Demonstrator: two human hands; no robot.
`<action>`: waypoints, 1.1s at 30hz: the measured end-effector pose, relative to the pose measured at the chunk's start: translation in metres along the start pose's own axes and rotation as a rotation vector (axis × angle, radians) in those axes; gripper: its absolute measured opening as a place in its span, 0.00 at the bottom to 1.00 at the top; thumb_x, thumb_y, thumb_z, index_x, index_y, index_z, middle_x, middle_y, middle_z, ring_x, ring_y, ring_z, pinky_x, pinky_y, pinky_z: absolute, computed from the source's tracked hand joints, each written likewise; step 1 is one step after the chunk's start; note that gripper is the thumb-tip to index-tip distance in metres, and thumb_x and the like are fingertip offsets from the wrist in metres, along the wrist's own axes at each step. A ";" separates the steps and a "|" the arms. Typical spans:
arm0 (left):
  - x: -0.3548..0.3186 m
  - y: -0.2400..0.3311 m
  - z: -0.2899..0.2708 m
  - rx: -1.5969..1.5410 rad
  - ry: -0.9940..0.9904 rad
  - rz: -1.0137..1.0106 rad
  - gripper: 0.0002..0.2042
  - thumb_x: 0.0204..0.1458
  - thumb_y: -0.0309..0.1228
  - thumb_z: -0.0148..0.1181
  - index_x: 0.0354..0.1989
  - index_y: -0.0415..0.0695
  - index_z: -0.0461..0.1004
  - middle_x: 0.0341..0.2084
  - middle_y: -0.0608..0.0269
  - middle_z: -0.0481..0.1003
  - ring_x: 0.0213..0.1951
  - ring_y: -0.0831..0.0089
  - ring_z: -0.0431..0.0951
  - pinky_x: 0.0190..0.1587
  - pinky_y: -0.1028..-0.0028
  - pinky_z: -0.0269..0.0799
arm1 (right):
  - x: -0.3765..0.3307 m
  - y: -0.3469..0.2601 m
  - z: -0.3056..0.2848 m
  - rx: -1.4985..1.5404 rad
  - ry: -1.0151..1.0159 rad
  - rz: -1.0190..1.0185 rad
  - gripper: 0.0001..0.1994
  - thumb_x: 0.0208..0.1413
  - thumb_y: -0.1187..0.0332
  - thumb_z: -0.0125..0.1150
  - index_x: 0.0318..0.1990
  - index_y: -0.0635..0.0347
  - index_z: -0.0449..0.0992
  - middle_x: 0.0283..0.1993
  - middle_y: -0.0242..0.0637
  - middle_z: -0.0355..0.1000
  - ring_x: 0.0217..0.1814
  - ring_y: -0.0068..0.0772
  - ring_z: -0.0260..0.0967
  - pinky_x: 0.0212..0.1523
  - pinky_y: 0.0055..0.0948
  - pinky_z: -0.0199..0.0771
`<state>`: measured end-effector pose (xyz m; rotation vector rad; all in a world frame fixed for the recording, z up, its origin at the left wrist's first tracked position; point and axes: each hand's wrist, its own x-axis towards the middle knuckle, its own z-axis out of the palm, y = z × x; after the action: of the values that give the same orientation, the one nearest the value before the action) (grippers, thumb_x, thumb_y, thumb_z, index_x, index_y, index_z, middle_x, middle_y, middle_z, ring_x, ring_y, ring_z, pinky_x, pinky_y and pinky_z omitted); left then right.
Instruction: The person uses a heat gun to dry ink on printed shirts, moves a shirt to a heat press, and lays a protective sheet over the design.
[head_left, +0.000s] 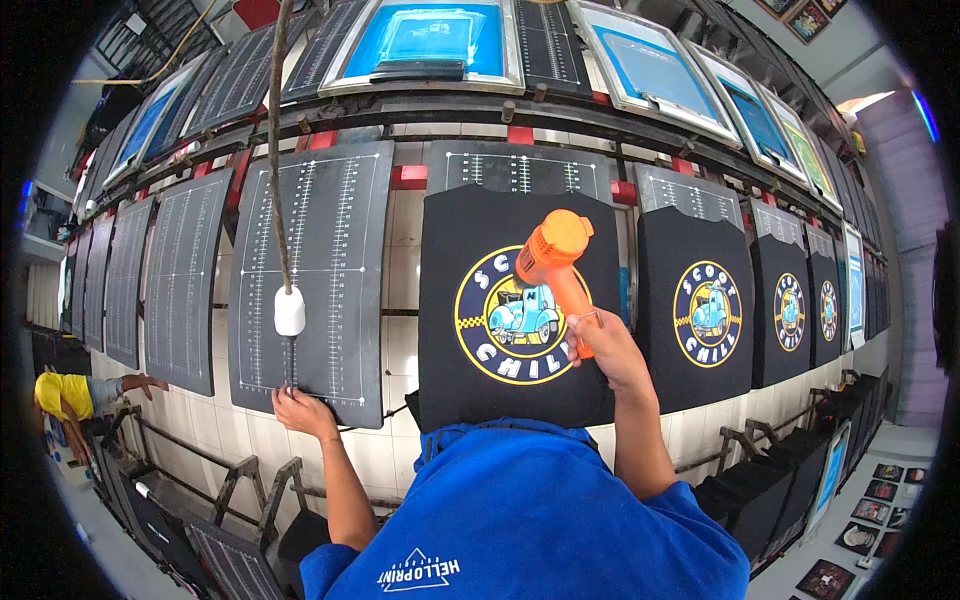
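- While the right grip [608, 350] is wrapped around the handle of an orange heat gun [568, 283], the left grip [305, 412] is down low at the near end of a bare board [345, 330].
- The heat gun is in front of a black shirt [500, 405], and it hides part of the shirt's big round picture [470, 310]. Its fat head is up and to the left, and its handle leans down to the right. I cannot tell if it touches the cloth.
- The round picture has a yellow edge, and a light blue scooter [520, 318] sits in the middle of it.
- The left grip pinches a thin dark cord [291, 360] with its fingertips. This cord goes straight up to a white socket [289, 311].
- A thick brown cord [276, 160] comes down from above and ends at the white socket, which is over the bare board with white ruler marks.
- To the right, another black shirt [708, 312] lies on its own board and has the same scooter picture. More shirts like it follow in that row.
- On the far row, a blue screen [487, 38] sits in a silver frame.
- At the far left, another person in a yellow top [70, 397] bends over.
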<state>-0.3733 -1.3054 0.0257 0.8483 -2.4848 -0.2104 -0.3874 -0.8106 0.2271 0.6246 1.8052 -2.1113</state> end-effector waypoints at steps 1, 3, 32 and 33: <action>0.000 0.000 0.000 -0.006 0.015 0.015 0.13 0.60 0.32 0.45 0.45 0.40 0.75 0.55 0.52 0.68 0.58 0.54 0.65 0.58 0.54 0.56 | 0.001 -0.001 0.002 -0.018 -0.006 -0.006 0.11 0.59 0.63 0.57 0.37 0.62 0.70 0.24 0.27 0.66 0.22 0.18 0.66 0.22 0.19 0.66; 0.001 0.004 -0.002 -0.004 0.002 -0.012 0.13 0.59 0.32 0.46 0.45 0.39 0.75 0.55 0.52 0.68 0.57 0.54 0.65 0.58 0.54 0.56 | 0.001 -0.005 0.006 -0.055 -0.016 -0.020 0.11 0.59 0.63 0.57 0.37 0.62 0.70 0.24 0.27 0.66 0.22 0.18 0.66 0.22 0.18 0.66; 0.004 0.009 -0.005 -0.001 -0.029 -0.063 0.13 0.57 0.34 0.50 0.45 0.40 0.73 0.52 0.55 0.71 0.57 0.56 0.66 0.57 0.54 0.57 | -0.001 0.007 -0.004 -0.074 0.111 -0.057 0.11 0.60 0.64 0.57 0.38 0.63 0.70 0.24 0.27 0.67 0.23 0.17 0.67 0.23 0.18 0.67; 0.003 0.010 -0.006 0.007 -0.017 -0.060 0.13 0.57 0.34 0.50 0.45 0.40 0.73 0.52 0.55 0.71 0.56 0.56 0.66 0.57 0.54 0.57 | -0.001 0.005 -0.006 -0.055 0.110 -0.040 0.11 0.60 0.64 0.57 0.38 0.63 0.70 0.24 0.27 0.67 0.23 0.17 0.67 0.23 0.18 0.67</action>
<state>-0.3780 -1.2992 0.0352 0.9282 -2.4792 -0.2301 -0.3834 -0.8054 0.2223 0.7089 1.9432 -2.0823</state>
